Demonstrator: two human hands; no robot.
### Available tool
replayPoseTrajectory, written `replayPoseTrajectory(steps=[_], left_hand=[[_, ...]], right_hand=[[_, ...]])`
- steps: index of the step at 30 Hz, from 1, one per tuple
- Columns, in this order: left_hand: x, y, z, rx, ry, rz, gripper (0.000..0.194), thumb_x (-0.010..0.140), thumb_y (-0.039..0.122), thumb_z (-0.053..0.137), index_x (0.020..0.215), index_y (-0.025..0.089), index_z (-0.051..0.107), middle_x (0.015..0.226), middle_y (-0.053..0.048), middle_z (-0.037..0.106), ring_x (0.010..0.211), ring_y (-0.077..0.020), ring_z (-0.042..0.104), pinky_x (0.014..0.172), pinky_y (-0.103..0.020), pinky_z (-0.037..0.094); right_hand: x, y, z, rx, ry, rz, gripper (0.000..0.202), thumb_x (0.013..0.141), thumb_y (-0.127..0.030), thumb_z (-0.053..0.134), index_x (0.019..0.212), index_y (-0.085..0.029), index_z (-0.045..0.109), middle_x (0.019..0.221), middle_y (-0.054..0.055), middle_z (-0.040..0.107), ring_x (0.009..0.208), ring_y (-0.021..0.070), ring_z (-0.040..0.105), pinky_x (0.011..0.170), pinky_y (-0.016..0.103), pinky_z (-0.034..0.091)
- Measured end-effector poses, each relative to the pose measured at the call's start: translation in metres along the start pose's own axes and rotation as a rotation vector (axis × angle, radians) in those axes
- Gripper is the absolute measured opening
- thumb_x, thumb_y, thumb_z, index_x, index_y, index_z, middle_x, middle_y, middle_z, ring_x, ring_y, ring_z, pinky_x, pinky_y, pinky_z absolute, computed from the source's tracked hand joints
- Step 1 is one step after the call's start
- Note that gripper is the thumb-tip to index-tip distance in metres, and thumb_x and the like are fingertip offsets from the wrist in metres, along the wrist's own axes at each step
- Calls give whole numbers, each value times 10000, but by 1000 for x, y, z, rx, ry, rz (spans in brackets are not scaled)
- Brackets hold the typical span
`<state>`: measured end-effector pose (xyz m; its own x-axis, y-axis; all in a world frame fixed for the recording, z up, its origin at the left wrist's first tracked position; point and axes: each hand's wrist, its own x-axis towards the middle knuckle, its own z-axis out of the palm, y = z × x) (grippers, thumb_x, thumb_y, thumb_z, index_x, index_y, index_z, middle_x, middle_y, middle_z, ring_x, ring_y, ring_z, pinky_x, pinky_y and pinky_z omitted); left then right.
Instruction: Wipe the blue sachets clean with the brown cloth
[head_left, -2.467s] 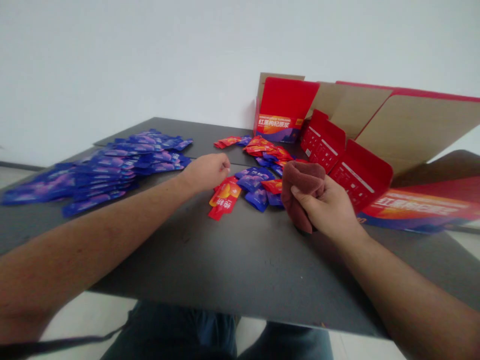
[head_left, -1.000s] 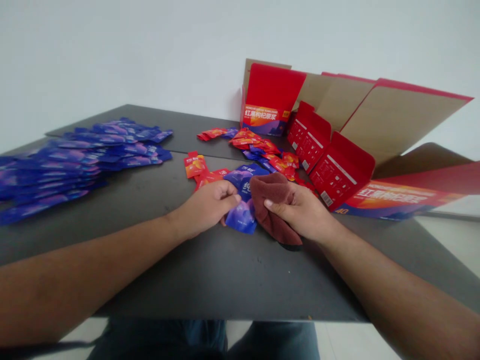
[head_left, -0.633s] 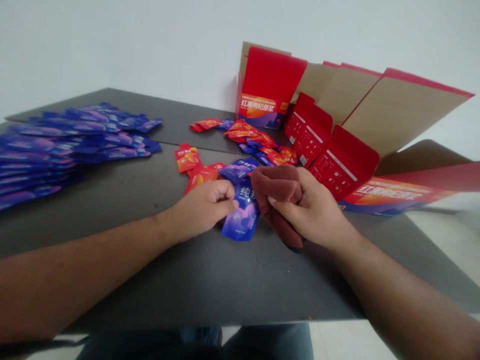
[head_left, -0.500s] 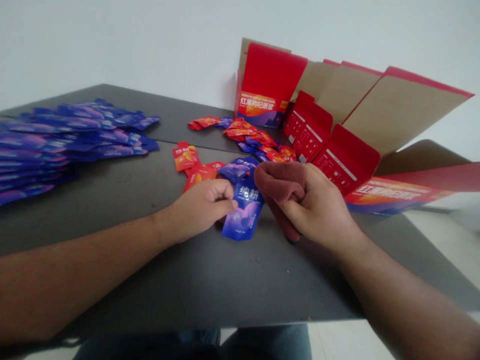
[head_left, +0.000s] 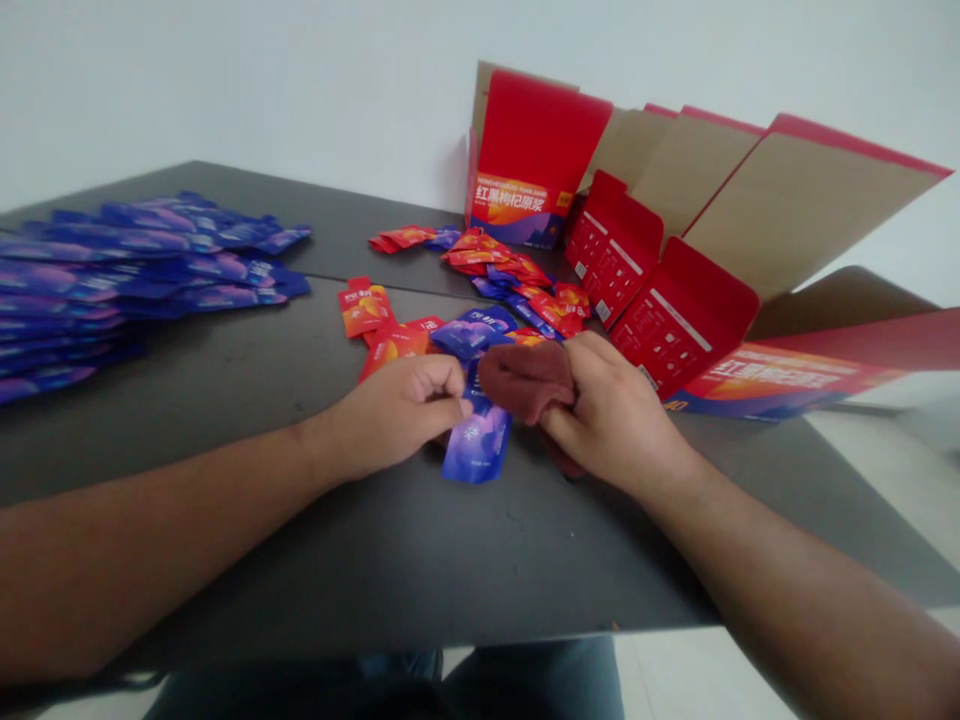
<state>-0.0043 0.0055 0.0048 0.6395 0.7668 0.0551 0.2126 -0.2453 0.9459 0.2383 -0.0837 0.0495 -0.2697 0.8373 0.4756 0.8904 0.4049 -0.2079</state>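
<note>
Glossy blue-purple pouch (head_left: 478,452), printed face up, left edge pinched in the left hand (head_left: 401,412), lower end toward the wearer, folded reddish-brown cloth (head_left: 525,382), bunched in the right hand (head_left: 616,418), overlapping the pouch's upper part (contact unclear)

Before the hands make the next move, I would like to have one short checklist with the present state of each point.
1. Left hand pinches the blue pouch at its edge: ok.
2. Right hand grips the brown cloth: ok.
3. Pouch front fully visible: not ok, the cloth hides part.
4. Cloth pressing on the pouch: cannot tell from this angle.
5. Blue pile at the left apart from both hands: ok.
</note>
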Motion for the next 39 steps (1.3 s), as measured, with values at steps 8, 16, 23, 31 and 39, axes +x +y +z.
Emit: replayPoseTrajectory(steps=[8, 16, 23, 31, 39], left_hand=[[-1, 6, 0, -20, -6, -12, 229, 883, 311, 731, 760, 202, 571, 718, 16, 623, 658, -130, 542, 615, -264, 432], [-2, 12, -2, 31, -33, -40, 210, 875, 318, 713, 765, 199, 578, 714, 21, 612, 665, -130, 525, 609, -259, 410], [-1, 9, -2, 24, -40, -18, 214, 895, 322, 697, 765, 203, 575, 712, 26, 609, 653, -126, 522, 617, -259, 422], [-2, 3, -3, 5, -51, -2, 224, 916, 316, 700, 776, 211, 561, 728, 27, 608, 675, -136, 538, 639, -265, 441], [-2, 8, -3, 24, -50, 11, 233, 904, 336, 707, 753, 202, 591, 786, -1, 643, 744, -158, 567, 677, -274, 470]], right_hand=[[0, -1, 7, 118, -117, -9, 163, 877, -179, 680, 995, -248, 592, 1007, 61, 676, 932, 247, 643, 814, 374, 545], [-1, 0, 8, 171, -205, -68, 160, 878, -165, 652, 990, -241, 567, 1029, 63, 664, 945, 236, 644, 814, 364, 539], [0, 4, 9, 141, -94, 44, 183, 876, -163, 673, 1005, -242, 570, 1023, 63, 674, 951, 244, 653, 841, 383, 558], [0, 2, 7, 96, -102, 84, 170, 893, -176, 658, 1028, -237, 574, 1034, 74, 669, 957, 258, 656, 849, 407, 566], [-1, 2, 6, 155, -199, -12, 208, 858, -131, 671, 992, -243, 559, 1024, 56, 664, 954, 239, 652, 836, 382, 557]])
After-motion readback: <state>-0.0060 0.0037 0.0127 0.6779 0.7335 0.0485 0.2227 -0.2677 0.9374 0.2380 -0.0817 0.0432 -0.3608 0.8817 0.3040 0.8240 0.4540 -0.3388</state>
